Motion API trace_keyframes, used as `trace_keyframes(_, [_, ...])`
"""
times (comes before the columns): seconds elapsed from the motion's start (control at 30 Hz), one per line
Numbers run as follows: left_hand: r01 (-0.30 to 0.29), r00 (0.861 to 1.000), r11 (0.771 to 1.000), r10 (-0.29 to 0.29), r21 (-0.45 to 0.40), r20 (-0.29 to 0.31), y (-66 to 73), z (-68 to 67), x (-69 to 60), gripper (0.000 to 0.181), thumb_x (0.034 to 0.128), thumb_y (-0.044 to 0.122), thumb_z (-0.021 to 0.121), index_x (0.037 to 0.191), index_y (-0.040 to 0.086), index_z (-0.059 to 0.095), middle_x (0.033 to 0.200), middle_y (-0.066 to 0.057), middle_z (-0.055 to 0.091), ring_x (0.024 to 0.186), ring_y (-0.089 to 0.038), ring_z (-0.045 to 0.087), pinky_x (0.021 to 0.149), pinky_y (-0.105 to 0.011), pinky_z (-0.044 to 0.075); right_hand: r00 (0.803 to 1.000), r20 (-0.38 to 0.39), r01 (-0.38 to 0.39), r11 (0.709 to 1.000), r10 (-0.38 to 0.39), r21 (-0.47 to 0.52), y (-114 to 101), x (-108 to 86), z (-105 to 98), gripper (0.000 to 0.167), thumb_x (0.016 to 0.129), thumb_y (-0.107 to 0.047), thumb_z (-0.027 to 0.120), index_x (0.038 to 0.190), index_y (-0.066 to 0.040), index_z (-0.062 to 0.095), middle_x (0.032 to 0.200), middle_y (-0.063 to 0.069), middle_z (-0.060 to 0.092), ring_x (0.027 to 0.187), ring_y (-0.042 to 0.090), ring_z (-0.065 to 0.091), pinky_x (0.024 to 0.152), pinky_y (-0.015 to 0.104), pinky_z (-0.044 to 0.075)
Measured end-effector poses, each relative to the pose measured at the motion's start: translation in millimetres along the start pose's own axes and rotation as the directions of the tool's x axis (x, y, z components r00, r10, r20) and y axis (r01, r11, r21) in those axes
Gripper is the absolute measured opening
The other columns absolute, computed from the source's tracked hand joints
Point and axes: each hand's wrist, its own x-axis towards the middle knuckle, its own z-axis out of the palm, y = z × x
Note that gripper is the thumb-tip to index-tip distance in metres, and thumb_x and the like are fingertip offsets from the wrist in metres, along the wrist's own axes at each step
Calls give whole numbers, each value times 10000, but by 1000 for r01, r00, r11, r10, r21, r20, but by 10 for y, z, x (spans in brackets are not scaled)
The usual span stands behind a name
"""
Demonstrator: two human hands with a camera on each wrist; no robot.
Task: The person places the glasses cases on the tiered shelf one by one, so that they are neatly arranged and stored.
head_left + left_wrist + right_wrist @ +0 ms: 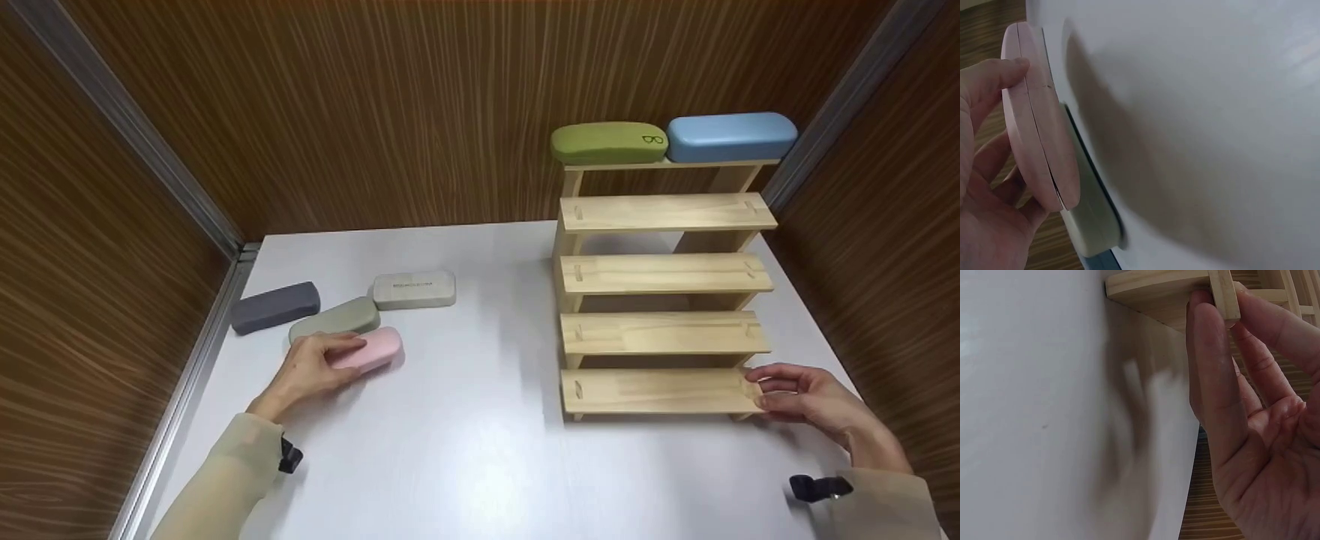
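Observation:
My left hand (311, 369) grips a pink case (381, 348) between thumb and fingers, beside a sage green case (346, 318). In the left wrist view the thumb lies on the pink case (1044, 124), which overlaps the green case (1092, 208) behind it. At the right, my right hand (821, 401) pinches the right end of the lowest board of a wooden stepped rack (660, 391). The right wrist view has the board's end (1223, 295) between the thumb and fingers of that hand (1258, 422).
A dark grey case (275, 307) and a pale lettered case (415, 290) lie on the white table (465, 442) at the left. An olive green case (609, 143) and a blue case (731, 137) stand on the rack's top board. Wood-patterned walls (375, 112) enclose the table.

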Motion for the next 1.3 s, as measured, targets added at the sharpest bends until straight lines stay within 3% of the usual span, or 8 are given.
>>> trace_keyframes(0.4, [-49,999,998,49,-33,-3,232,1,203,487,835,131,928,1313,93,838,1418,-190,789,1338,-435,752,1140,-562,577,1000,15,21,999,-21,37,19,3,-10,456,1040,126,636,1269,-221,823,1127,-109,853,1020,45,801,841,269,689])
trace_keyframes(0.63, [-35,999,998,34,-57,-8,358,-18,279,477,848,162,931,1313,108,843,1408,-187,797,1327,-423,751,1116,-542,585,1000,-9,-5,1000,4,-4,4,9,3,446,1040,99,658,1248,-255,830,1111,-143,844,1013,28,793,845,260,685])
trace_keyframes(0.87, [-17,1000,998,18,-60,9,510,-35,336,484,867,190,911,1341,125,834,1400,-168,804,1277,-362,762,1070,-480,580,1000,5,13,1000,-14,29,12,0,1,483,1031,127,648,1261,-257,828,1116,-114,855,997,49,810,834,293,696])
trace_keyframes(1.07, [-58,998,995,60,-78,19,676,-41,419,480,879,158,889,1355,129,829,1421,-132,801,1310,-353,752,1090,-518,573,1000,10,22,999,-22,33,11,-15,-4,473,1036,124,643,1270,-244,826,1124,-109,856,1005,53,809,832,291,695])
trace_keyframes(1.3, [-116,993,991,117,-73,15,854,-30,510,452,883,146,886,1333,128,840,1386,-127,819,1281,-354,765,1062,-492,586,999,-33,-26,1000,26,-16,-39,-24,46,421,1023,76,701,1242,-259,829,1104,-124,859,994,74,822,847,290,694])
